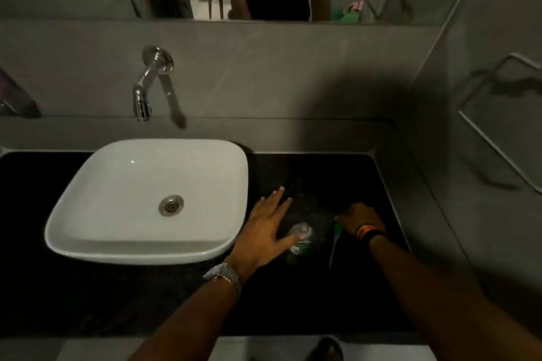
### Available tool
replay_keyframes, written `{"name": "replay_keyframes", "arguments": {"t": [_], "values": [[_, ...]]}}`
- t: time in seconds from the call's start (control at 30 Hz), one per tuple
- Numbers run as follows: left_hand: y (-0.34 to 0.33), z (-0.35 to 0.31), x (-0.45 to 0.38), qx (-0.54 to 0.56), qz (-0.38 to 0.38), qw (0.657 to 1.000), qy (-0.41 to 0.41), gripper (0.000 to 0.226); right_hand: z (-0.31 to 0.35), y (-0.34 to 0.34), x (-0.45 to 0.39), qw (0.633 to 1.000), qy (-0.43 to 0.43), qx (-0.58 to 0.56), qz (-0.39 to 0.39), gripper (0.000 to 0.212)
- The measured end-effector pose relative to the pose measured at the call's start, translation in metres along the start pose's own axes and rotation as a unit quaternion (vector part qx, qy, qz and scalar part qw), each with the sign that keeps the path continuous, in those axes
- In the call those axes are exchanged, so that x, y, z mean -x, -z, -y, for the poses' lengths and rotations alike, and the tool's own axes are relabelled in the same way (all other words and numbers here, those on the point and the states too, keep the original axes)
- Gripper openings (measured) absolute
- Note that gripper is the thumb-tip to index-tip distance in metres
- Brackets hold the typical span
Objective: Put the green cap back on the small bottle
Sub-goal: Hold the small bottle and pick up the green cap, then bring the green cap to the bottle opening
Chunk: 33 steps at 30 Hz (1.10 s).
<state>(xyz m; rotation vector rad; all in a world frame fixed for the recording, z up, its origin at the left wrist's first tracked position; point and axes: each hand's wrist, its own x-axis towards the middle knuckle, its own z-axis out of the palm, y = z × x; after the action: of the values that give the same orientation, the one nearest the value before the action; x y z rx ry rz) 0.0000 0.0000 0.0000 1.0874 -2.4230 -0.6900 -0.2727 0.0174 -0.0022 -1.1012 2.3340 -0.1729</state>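
down on the black counter (293,302), just right of the white basin (140,228), stood the small bottle (301,237). it was clear plastic, seen from nearly straight above, so its rounded pale top showed first and a band of green and white label curved below it. its mouth was too blurred to read, and the cap was not on it.

the left hand (265,227) lay spread flat, fingers straight and apart, clutching nothing; its thumb reached to the bottle's side, touching or nearly so. a metal watch (224,274) sat on that wrist.

the right hand (359,218) was curled, knuckles up, just right of the bottle. a bit of the green cap (339,227) peeked out at its fingertips, seemingly pinched there, though the grip itself was hidden beneath the hand. a striped band (368,233) circled that wrist.
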Motion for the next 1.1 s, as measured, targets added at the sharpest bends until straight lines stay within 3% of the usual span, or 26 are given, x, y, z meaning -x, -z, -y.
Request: {"name": "replay_keyframes", "arguments": {"t": [0.2, 0.37, 0.5, 0.7, 0.83, 1.1], "values": [[-0.022, 0.006, -0.002, 0.046, 0.030, 0.997, 0.060, 0.088, 0.004, -0.014, -0.004, 0.996, -0.059, -0.045, 0.039, 0.067], [-0.024, 0.005, -0.002, 0.085, 0.049, 0.990, 0.098, 0.076, 0.014, -0.019, -0.006, 0.995, -0.057, -0.073, 0.025, 0.060], [-0.021, -0.002, -0.004, 0.109, 0.046, 0.987, 0.106, 0.067, 0.028, 0.007, 0.008, 0.989, 0.008, -0.150, 0.001, 0.034], [-0.019, -0.005, -0.004, 0.127, 0.047, 0.984, 0.117, 0.060, 0.041, 0.059, 0.085, 0.932, 0.182, -0.283, -0.134, 0.026], [-0.020, -0.006, -0.002, 0.130, 0.044, 0.984, 0.113, 0.057, 0.050, 0.065, 0.125, 0.894, 0.269, -0.319, -0.166, 0.027], [-0.021, -0.004, -0.002, 0.122, 0.053, 0.986, 0.099, 0.057, 0.050, 0.030, 0.127, 0.913, 0.289, -0.256, -0.134, 0.026]]}}
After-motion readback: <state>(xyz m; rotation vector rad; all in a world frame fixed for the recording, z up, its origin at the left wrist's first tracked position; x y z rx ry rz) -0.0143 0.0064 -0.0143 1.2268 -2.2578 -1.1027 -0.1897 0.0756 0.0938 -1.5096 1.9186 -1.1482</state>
